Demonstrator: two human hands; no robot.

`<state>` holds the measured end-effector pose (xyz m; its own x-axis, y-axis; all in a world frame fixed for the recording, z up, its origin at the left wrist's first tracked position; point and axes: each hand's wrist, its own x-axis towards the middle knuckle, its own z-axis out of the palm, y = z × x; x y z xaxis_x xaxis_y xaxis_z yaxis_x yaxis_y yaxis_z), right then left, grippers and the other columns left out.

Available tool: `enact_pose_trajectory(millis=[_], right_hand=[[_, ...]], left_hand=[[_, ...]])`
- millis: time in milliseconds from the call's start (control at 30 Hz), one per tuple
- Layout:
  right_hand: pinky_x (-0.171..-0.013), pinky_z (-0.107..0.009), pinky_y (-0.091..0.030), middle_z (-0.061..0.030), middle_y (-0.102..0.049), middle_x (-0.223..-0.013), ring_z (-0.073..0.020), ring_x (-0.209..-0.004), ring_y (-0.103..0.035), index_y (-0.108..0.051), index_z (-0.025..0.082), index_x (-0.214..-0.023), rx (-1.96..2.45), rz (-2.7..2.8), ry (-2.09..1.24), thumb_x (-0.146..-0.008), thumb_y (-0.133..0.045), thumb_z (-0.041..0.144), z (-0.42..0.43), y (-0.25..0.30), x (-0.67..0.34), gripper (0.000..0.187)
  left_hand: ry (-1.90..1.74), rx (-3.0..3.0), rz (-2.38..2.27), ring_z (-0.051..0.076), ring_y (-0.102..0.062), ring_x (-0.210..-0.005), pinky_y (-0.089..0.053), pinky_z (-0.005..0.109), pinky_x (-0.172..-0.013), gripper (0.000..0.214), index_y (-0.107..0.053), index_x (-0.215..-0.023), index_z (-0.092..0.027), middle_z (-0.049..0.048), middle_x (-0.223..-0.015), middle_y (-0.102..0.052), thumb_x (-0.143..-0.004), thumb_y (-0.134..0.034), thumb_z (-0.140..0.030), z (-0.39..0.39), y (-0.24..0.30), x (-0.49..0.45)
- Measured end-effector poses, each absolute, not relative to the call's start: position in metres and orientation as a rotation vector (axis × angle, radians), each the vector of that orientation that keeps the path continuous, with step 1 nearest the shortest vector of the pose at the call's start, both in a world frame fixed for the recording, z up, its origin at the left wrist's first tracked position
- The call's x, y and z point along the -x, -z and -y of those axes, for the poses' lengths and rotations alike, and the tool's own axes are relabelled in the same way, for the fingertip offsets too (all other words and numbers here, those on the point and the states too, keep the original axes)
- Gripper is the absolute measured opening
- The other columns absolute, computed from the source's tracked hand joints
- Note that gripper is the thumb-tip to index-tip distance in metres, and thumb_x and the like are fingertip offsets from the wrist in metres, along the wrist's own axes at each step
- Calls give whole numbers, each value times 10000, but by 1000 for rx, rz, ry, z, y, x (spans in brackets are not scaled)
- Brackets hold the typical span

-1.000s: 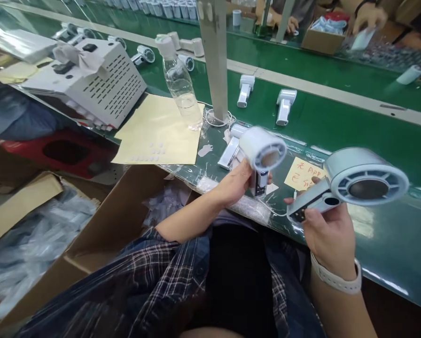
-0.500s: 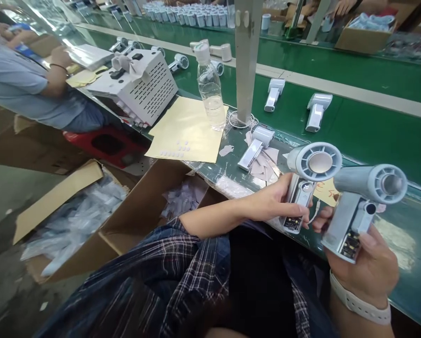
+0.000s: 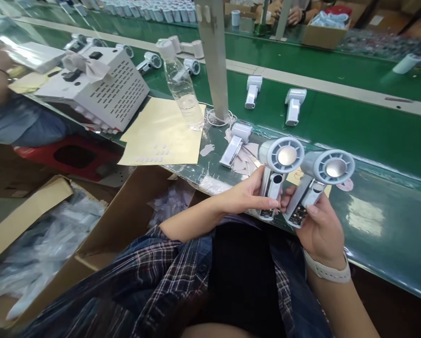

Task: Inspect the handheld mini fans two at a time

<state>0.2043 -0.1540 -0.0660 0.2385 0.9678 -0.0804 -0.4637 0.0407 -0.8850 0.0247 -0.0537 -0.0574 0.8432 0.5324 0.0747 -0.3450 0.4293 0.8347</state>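
Observation:
My left hand [image 3: 250,196] grips the handle of a pale blue handheld fan [image 3: 280,162], its round head facing me. Beside it, my right hand [image 3: 319,229], with a white watch band at the wrist, holds a second handheld fan [image 3: 322,174] by its handle. Both fans are upright and side by side over the near edge of the green belt [image 3: 372,136]. A third fan [image 3: 236,140] lies flat on the belt just beyond my left hand.
A water bottle [image 3: 180,84], a metal post [image 3: 214,56], yellow sticker sheets [image 3: 163,134] and a white perforated box [image 3: 106,89] stand to the left. Two more fans [image 3: 294,106] lie farther on the belt. An open cardboard box [image 3: 119,220] sits below the edge. Other people work at the far side and left.
Both fans have come closer together and now stand side by side with heads facing me. A second ago the right one was tilted out to the right. The camera view has swung about.

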Motion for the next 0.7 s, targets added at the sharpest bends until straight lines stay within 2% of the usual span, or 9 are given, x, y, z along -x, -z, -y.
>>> enact_pose_trajectory(millis=[333, 533, 700], right_hand=[[-701, -296, -631, -34, -770, -1009, -168, -809, -720, -742, 258, -1133, 981, 719, -1169, -896, -864, 388, 158, 71, -202, 297], [-585, -268, -575, -34, -746, -958, -152, -704, -690, -728, 239, -1091, 996, 658, -1176, -925, -790, 453, 158, 70, -199, 278], [-547, -280, -556, -36, -731, -947, -155, -657, -666, -712, 237, -1123, 1014, 715, -1194, -924, -787, 484, 160, 66, -199, 327]], left_hand=[[-583, -977, -240, 169, -680, -822, -574, 338, -752, 637, -428, -1155, -230, 8, -976, -640, -825, -892, -515, 55, 61, -30], [-681, -1063, -349, 121, -617, -658, -535, 289, -616, 570, -440, -1080, -223, -29, -873, -604, -875, -817, -599, 54, 66, -35], [-674, -1163, -304, 133, -640, -648, -550, 304, -628, 566, -430, -1159, -213, -23, -862, -622, -925, -766, -604, 50, 63, -30]])
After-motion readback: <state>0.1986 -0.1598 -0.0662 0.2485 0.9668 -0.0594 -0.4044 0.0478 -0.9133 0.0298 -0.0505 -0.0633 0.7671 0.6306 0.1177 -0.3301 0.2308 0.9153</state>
